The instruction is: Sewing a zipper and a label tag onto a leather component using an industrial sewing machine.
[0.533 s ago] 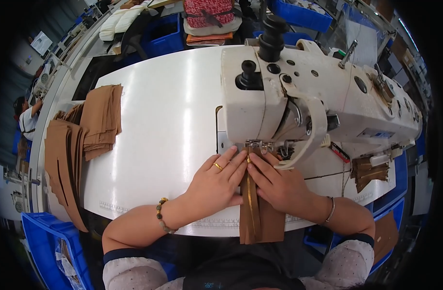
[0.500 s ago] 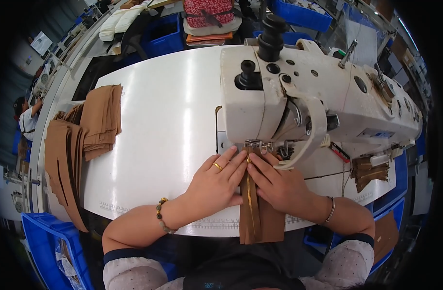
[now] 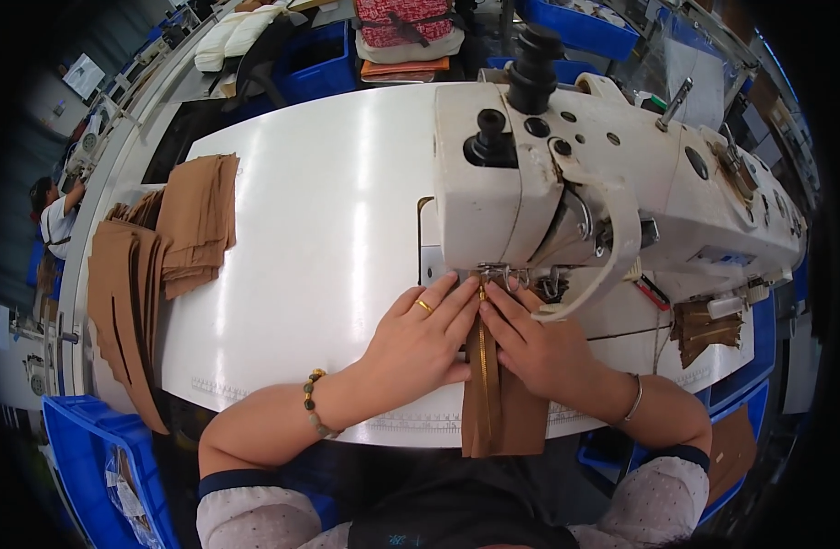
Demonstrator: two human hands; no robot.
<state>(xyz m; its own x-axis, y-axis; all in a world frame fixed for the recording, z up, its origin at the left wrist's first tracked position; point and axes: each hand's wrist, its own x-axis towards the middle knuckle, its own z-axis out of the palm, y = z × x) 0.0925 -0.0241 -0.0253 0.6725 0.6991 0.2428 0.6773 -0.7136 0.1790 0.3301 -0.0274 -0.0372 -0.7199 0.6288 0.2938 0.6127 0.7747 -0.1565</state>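
Observation:
A brown fabric piece with a gold-toothed zipper runs lengthwise from under the needle area of a white sewing machine down past the table's near edge. My left hand lies flat on its left side, fingers stretched forward, with a ring on one finger. My right hand rests on the right side of the cloth, fingers extended beside the zipper. Both sets of fingertips are just in front of the presser foot, and the zipper shows between them. Neither hand grips anything.
Brown fabric pieces lie stacked at the left, beside slotted ones. Further brown pieces lie right of the machine. Blue bins stand below the table's left edge and behind it. Far left, another person sits.
My view has shifted slightly, so the machine and table appear farther right. Both hands stay flat on the cloth, and the zipper's upper end sits slightly closer to the needle area.

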